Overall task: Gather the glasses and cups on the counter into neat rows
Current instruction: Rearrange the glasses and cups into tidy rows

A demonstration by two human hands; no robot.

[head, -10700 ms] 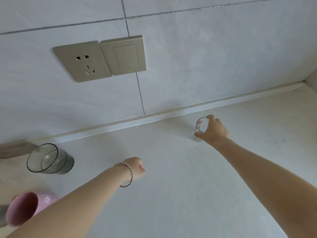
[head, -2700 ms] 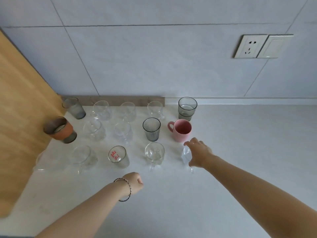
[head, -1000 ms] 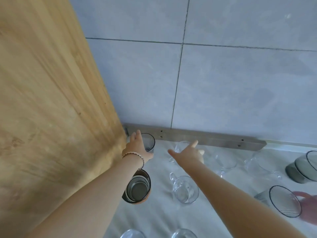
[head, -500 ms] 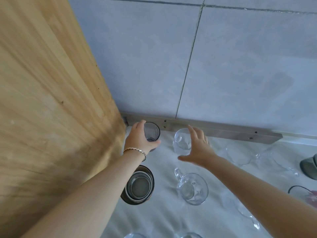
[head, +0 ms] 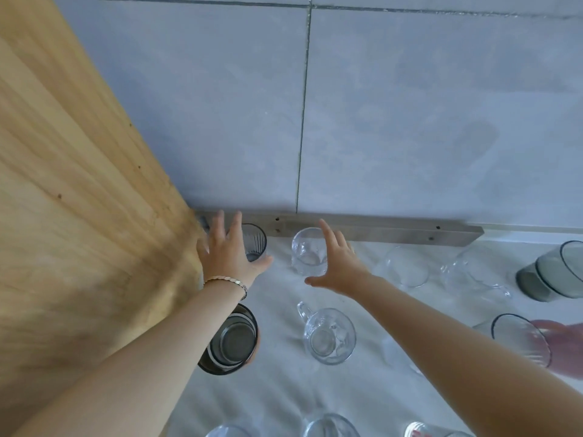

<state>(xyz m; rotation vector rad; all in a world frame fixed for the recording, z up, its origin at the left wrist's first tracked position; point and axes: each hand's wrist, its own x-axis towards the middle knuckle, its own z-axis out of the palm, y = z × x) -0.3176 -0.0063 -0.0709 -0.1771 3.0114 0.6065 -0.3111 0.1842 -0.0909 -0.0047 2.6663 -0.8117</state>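
Glasses and cups stand in rows on the white counter [head: 280,389]. My left hand [head: 225,257] is open with fingers spread, against the left side of a grey ribbed glass [head: 256,239] in the back left corner. Just right of a clear glass [head: 306,250] in the back row, my right hand [head: 342,266] is open, palm facing the glass. In front of these stand a dark cup with a brown sleeve [head: 232,340] and a clear mug [head: 328,335]. More clear glasses [head: 407,268] continue the back row to the right.
A wooden panel [head: 79,216] walls off the left side. A metal strip [head: 378,230] runs along the foot of the tiled wall behind the back row. Grey glasses [head: 555,271] and a pink mug [head: 568,348] stand at the right edge. Glass rims show along the bottom edge.
My left hand has opened off the grey ribbed glass, its fingers now spread. My right hand has drawn closer to the clear glass. The view has shifted slightly left.
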